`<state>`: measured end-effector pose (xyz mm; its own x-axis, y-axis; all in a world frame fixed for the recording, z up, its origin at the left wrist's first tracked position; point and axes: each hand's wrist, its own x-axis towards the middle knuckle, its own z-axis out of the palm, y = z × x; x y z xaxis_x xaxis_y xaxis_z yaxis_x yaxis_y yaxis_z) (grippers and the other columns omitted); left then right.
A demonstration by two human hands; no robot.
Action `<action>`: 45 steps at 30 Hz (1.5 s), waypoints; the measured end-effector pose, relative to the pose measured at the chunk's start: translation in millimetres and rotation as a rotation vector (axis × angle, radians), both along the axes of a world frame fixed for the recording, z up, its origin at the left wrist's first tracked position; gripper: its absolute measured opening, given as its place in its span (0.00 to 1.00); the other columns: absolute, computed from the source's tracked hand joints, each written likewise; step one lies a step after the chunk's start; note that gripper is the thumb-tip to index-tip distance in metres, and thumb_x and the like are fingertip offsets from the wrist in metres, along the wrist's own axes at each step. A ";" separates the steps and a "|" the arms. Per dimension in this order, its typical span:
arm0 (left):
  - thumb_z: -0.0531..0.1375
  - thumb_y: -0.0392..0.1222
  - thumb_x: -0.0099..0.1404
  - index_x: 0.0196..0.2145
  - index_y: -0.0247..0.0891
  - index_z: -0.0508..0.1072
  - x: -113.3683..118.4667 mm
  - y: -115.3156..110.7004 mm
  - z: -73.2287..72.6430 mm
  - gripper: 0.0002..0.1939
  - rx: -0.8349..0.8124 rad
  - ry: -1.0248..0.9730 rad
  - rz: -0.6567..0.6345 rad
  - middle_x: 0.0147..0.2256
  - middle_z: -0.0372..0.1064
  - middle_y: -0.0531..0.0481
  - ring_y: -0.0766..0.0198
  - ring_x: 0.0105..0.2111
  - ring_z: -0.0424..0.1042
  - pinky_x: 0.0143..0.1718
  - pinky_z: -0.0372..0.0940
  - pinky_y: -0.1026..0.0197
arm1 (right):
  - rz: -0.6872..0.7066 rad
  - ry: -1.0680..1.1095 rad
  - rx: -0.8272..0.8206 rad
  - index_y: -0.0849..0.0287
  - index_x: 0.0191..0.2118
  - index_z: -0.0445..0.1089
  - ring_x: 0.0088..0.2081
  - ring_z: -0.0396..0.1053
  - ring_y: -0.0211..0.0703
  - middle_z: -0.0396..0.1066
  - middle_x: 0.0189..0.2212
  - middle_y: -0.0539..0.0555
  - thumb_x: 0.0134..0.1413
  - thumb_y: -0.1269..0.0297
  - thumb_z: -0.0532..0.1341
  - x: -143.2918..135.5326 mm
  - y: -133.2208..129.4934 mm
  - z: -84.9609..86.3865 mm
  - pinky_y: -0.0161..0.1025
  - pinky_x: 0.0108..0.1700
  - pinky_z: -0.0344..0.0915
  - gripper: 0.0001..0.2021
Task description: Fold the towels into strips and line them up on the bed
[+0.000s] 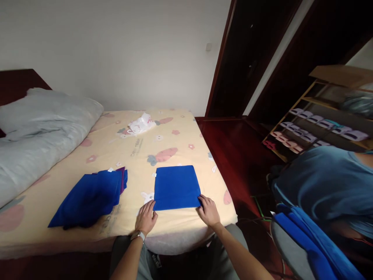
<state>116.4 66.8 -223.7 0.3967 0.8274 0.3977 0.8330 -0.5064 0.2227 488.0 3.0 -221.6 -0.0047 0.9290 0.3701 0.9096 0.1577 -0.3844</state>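
A folded blue cloth lies flat as a near square on the bed, with a small white tag sticking out at its left edge. At its near left corner, my left hand has its fingers and thumb closed on the edge. My right hand grips the near right corner, fingertips curled at the border. To the left rests a loose pile of blue cloths, a purple piece showing at its right side and a white tag on top.
A crumpled white plastic bag lies farther back on the patterned bed sheet. A grey quilt covers the left side. At right, a person sits beside more blue cloth and a shoe rack holding several slippers.
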 end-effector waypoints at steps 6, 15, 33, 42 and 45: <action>0.52 0.36 0.64 0.62 0.40 0.66 0.2 -0.4 1.7 0.28 -0.006 0.009 -0.003 0.58 0.70 0.41 0.51 0.56 0.70 0.57 0.65 0.47 | 0.004 0.009 -0.011 0.56 0.59 0.66 0.53 0.66 0.53 0.67 0.57 0.58 0.58 0.69 0.53 0.1 -0.2 1.3 0.51 0.55 0.63 0.23; 0.52 0.37 0.66 0.62 0.39 0.66 -1.1 -0.1 0.4 0.26 -0.020 0.028 -0.001 0.58 0.69 0.42 0.52 0.57 0.68 0.59 0.63 0.48 | 0.008 0.024 -0.037 0.57 0.58 0.65 0.54 0.65 0.53 0.66 0.58 0.58 0.59 0.69 0.53 -0.4 -0.2 -0.1 0.52 0.56 0.62 0.22; 0.51 0.35 0.65 0.61 0.39 0.68 -0.3 -0.9 0.7 0.26 -0.018 0.032 0.017 0.58 0.70 0.44 0.54 0.57 0.69 0.60 0.62 0.50 | 0.006 0.003 -0.043 0.59 0.58 0.66 0.53 0.65 0.53 0.67 0.58 0.59 0.59 0.69 0.53 -0.6 -0.1 0.1 0.50 0.55 0.62 0.22; 0.51 0.35 0.65 0.62 0.38 0.66 -0.5 -0.8 -0.4 0.27 -0.044 0.033 0.030 0.58 0.69 0.43 0.53 0.58 0.68 0.60 0.62 0.49 | 0.005 0.001 -0.031 0.58 0.58 0.67 0.53 0.65 0.52 0.67 0.58 0.59 0.58 0.69 0.54 -0.2 0.7 -1.9 0.50 0.55 0.62 0.22; 0.51 0.35 0.65 0.63 0.37 0.64 0.1 -1.5 0.9 0.29 -0.047 0.032 0.030 0.58 0.69 0.42 0.53 0.57 0.68 0.60 0.62 0.49 | 0.006 0.003 -0.031 0.59 0.59 0.66 0.54 0.65 0.52 0.67 0.58 0.59 0.58 0.69 0.54 0.2 0.7 -3.1 0.50 0.56 0.62 0.22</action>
